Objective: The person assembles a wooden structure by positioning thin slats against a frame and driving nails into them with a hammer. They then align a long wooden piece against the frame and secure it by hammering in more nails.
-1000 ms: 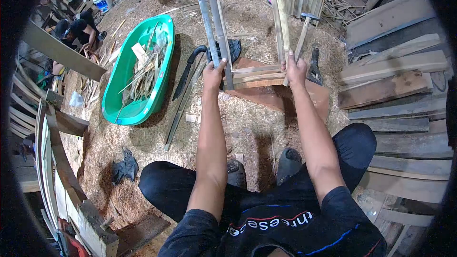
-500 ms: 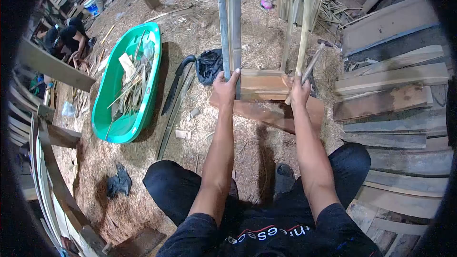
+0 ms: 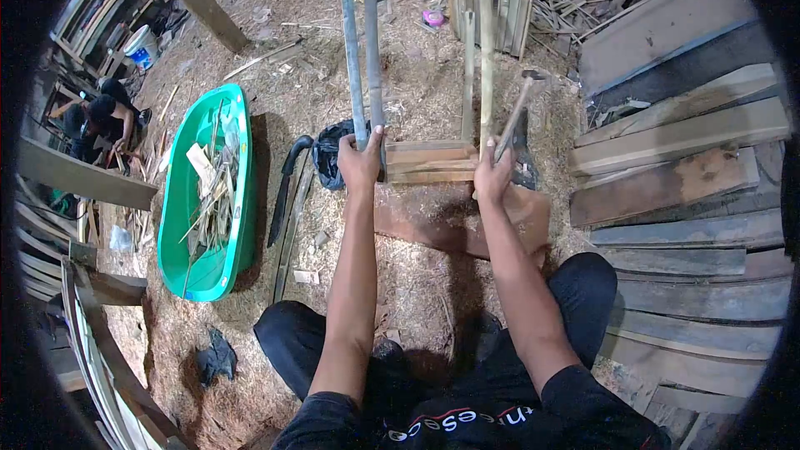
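Observation:
A small wooden frame (image 3: pixel 429 154) stands in front of me, with slats across its lower part and two upright strips on each side. My left hand (image 3: pixel 360 165) is closed around the bottom of the left grey strips (image 3: pixel 353 75). At the opposite side, my right hand (image 3: pixel 493 175) is closed on the handle of a hammer (image 3: pixel 513 117), whose head points up and away. That same hand also presses against the right pale strip (image 3: pixel 487 75). Beneath the frame lies a broad reddish-brown board (image 3: pixel 450 221) on the sawdust.
A green tub (image 3: pixel 233 258) of wood scraps stands left, beside a machete (image 3: pixel 287 192) and black plastic bag (image 3: pixel 333 150). Planks (image 3: pixel 675 137) lie along the right. A slatted wooden crate (image 3: pixel 496 12) stands ahead. Another person (image 3: pixel 104 121) crouches at far left.
The view has shifted, so most floor items sit lower. Both hands and the frame appear further left. The frame's strips and the hammer have changed their tilt; both grips continue.

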Available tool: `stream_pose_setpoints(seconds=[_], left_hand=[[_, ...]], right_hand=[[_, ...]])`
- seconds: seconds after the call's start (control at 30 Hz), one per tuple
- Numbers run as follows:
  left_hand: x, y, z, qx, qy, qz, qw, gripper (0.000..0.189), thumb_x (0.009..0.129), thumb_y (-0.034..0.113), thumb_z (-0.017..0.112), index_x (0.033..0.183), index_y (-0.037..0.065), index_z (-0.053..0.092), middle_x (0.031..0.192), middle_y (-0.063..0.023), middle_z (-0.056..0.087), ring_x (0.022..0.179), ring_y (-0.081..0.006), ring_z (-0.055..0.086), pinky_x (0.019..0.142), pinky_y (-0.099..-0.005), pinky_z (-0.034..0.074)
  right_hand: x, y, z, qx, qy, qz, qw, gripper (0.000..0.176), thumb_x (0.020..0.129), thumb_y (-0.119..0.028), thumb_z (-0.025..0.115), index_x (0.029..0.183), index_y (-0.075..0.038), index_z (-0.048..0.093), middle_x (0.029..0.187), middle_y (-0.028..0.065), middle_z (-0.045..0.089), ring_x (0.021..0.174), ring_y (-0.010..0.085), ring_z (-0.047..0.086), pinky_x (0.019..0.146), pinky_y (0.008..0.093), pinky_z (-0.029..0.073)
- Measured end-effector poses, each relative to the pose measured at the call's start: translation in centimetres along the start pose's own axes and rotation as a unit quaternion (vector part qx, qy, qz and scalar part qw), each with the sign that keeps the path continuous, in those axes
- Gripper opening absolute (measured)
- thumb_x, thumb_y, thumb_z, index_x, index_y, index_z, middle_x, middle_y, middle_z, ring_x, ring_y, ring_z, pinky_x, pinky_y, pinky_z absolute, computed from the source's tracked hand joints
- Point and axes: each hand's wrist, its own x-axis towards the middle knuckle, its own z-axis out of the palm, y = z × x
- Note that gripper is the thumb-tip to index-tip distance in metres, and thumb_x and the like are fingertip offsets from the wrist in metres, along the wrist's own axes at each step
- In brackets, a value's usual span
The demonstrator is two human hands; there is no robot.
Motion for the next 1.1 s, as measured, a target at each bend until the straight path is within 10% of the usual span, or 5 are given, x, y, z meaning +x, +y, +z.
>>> stream_pose_setpoints(seconds=[0.2, 0.37, 0.6, 0.8, 1.1], left_hand=[[6.7, -1.2, 3.1, 0.073, -0.021, 0.074, 0.994, 0.05, 0.08, 0.041, 0.073, 0.091, -0.006, 0.06, 0.081, -0.0258, 0.065, 0.075, -0.0422, 0.063, 0.072, -0.0419, 0.05], [8.4, -6.9, 3.5, -0.193, -0.192, 0.084, 0.958, 0.054, 0.095, 0.044, 0.055, 0.121, -0.003, 0.055, 0.1, -0.0069, 0.062, 0.087, -0.0156, 0.057, 0.076, -0.0289, 0.047], [6.1, -8.6, 3.7, -0.375, -0.272, -0.054, 0.884, 0.057, 0.102, 0.046, 0.037, 0.138, 0.002, 0.043, 0.122, -0.0081, 0.052, 0.118, -0.018, 0.044, 0.103, -0.0328, 0.035], [2.9, -9.8, 1.4, -0.199, -0.24, 0.086, 0.946, 0.049, 0.104, 0.035, 0.035, 0.125, -0.005, 0.054, 0.121, -0.0107, 0.059, 0.114, -0.0182, 0.051, 0.101, -0.0303, 0.037], [-3.0, -18.3, -7.6, 0.171, -0.175, 0.144, 0.959, 0.038, 0.086, 0.032, 0.062, 0.11, 0.002, 0.064, 0.118, -0.0183, 0.062, 0.111, -0.0391, 0.055, 0.095, -0.046, 0.044]], right_hand=[[0.9, -0.5, 1.2, 0.0, -0.099, 0.026, 0.995, 0.04, 0.093, -0.032, 0.056, 0.111, 0.004, 0.056, 0.103, 0.0264, 0.059, 0.098, 0.0448, 0.057, 0.085, 0.0486, 0.044], [2.4, -1.6, 0.8, 0.017, -0.155, 0.052, 0.986, 0.041, 0.094, -0.035, 0.055, 0.112, 0.002, 0.057, 0.102, 0.0263, 0.062, 0.096, 0.0413, 0.061, 0.082, 0.0462, 0.046], [3.0, -1.0, 1.3, 0.05, -0.169, 0.008, 0.984, 0.038, 0.095, -0.035, 0.056, 0.107, 0.0, 0.059, 0.092, 0.023, 0.066, 0.09, 0.0401, 0.063, 0.078, 0.0448, 0.047], [-3.5, 1.3, 1.2, 0.094, -0.105, 0.104, 0.985, 0.034, 0.093, -0.03, 0.056, 0.113, -0.002, 0.056, 0.088, 0.0234, 0.065, 0.091, 0.0421, 0.062, 0.077, 0.0458, 0.047], [-11.2, 8.3, 2.3, -0.145, -0.213, -0.112, 0.96, 0.043, 0.087, -0.018, 0.058, 0.124, 0.001, 0.049, 0.107, 0.0267, 0.06, 0.097, 0.0441, 0.059, 0.08, 0.05, 0.048]])
